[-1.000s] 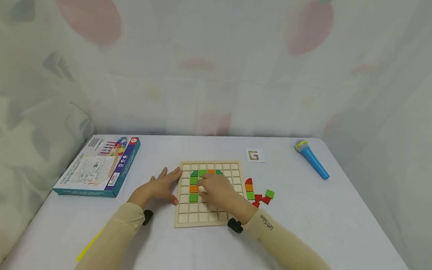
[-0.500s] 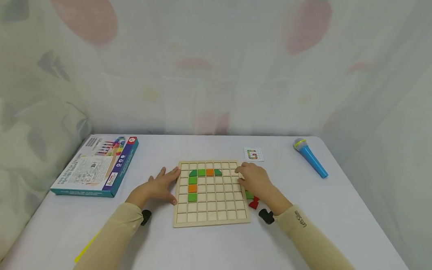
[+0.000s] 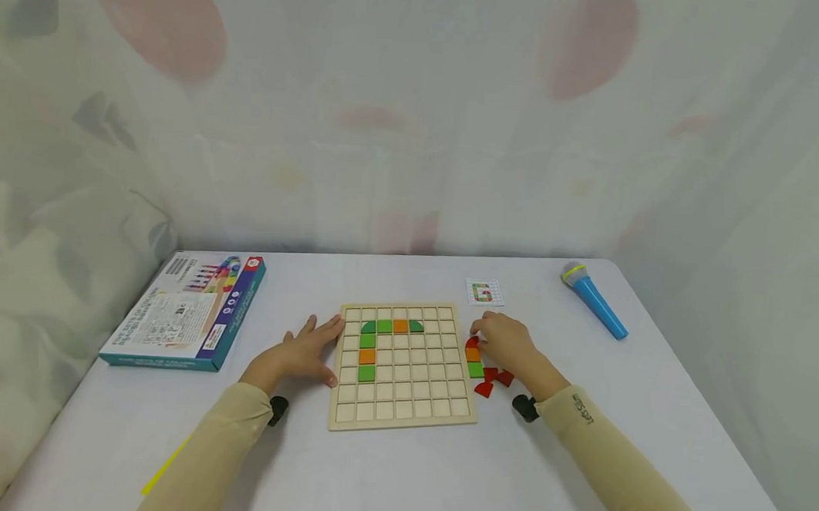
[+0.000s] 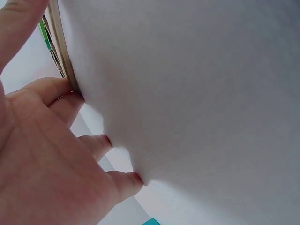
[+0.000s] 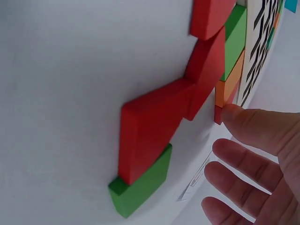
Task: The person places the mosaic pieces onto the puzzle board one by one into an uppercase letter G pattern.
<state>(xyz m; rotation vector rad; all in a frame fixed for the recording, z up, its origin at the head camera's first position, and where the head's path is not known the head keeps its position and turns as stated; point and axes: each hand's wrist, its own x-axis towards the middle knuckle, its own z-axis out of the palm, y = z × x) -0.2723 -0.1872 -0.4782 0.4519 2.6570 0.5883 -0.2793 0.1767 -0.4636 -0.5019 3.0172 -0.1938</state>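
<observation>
On the table lies a wooden grid board (image 3: 400, 425). An L-shaped row of tiles sits in its upper left: dark green rounded corner tiles (image 3: 416, 326), green squares (image 3: 366, 374) and orange squares (image 3: 367, 357). My left hand (image 3: 302, 352), fingers spread, rests against the board's left edge. Beyond the right edge, my right hand (image 3: 512, 346) is over a short column of tiles. Its thumb touches the red rounded tile (image 5: 218, 115) at the column's far end, while the other fingers stand apart from it. An orange tile (image 5: 229, 82) and a green tile (image 5: 235, 42) complete that column.
Loose red tiles (image 5: 152, 126) and a green square (image 5: 147, 183) lie beside the column. Farther back is a small pattern card (image 3: 484, 292). A blue toy microphone (image 3: 595, 302) lies at right, a game box (image 3: 187, 311) at left. A yellow strip (image 3: 164, 468) shows by the left sleeve.
My right hand has moved from the middle of the board rightward, past its right edge to the tile column. The left hand has stayed at the board's left edge.
</observation>
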